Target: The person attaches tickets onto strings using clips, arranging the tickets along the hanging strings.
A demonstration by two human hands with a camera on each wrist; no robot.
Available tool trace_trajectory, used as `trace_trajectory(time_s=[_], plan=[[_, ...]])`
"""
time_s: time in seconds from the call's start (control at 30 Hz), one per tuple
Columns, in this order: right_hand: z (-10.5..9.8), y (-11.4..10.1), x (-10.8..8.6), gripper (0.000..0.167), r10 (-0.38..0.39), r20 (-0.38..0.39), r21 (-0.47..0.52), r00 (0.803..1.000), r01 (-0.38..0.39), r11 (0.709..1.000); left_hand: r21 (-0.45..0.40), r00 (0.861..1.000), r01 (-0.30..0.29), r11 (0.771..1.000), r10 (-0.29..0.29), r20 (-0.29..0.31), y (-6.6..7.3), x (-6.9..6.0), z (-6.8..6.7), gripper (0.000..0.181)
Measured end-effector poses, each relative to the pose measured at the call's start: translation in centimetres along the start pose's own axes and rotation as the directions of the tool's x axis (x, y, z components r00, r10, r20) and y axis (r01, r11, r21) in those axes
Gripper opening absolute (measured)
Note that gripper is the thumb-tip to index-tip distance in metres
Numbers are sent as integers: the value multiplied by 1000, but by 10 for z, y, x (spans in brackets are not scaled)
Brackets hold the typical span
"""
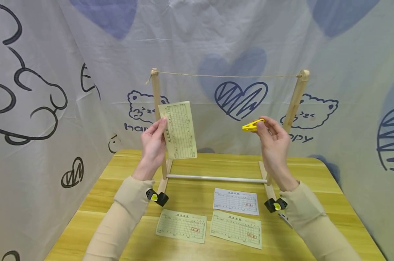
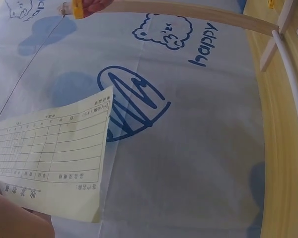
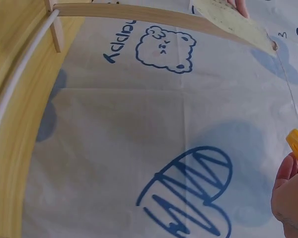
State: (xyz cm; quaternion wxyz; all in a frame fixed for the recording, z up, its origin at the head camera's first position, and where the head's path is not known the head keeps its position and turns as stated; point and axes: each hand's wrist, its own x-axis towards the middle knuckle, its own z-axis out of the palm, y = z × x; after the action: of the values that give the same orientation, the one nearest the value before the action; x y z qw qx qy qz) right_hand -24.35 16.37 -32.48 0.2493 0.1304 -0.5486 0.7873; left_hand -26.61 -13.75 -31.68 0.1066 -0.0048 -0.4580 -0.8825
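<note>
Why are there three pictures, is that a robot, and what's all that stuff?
No robot here: these are a person's own bare hands. The big picture comes from a camera on the person's head, looking forward and down. The other two come from cameras on the left and right wrists, so things look turned sideways in them.

The left hand holds a yellowish printed slip. The right hand pinches a yellow clip. Behind them stands a wooden frame with a thin string across its top and a white rod low down.

Three more papers lie flat on the table: a white slip, and nearer the person, a left yellowish slip and a right yellowish slip.
</note>
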Motion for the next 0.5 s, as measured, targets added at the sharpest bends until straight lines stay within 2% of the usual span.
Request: trace_trajectory(time_s=[0.1, 0.33, 0.5], plan=[[10, -7, 7, 17, -34, 26, -25, 999, 35, 999, -19, 1000, 25, 1000, -25, -3, 4, 3, 0, 10], [33, -17, 24, 14, -92, 88, 12, 992, 91, 996, -38, 994, 107, 993, -108, -9, 14, 8, -1, 7], [49, -26, 34, 18, -125, 142, -67, 982, 135, 989, -27, 992, 123, 992, -123, 8, 20, 10, 2, 7]])
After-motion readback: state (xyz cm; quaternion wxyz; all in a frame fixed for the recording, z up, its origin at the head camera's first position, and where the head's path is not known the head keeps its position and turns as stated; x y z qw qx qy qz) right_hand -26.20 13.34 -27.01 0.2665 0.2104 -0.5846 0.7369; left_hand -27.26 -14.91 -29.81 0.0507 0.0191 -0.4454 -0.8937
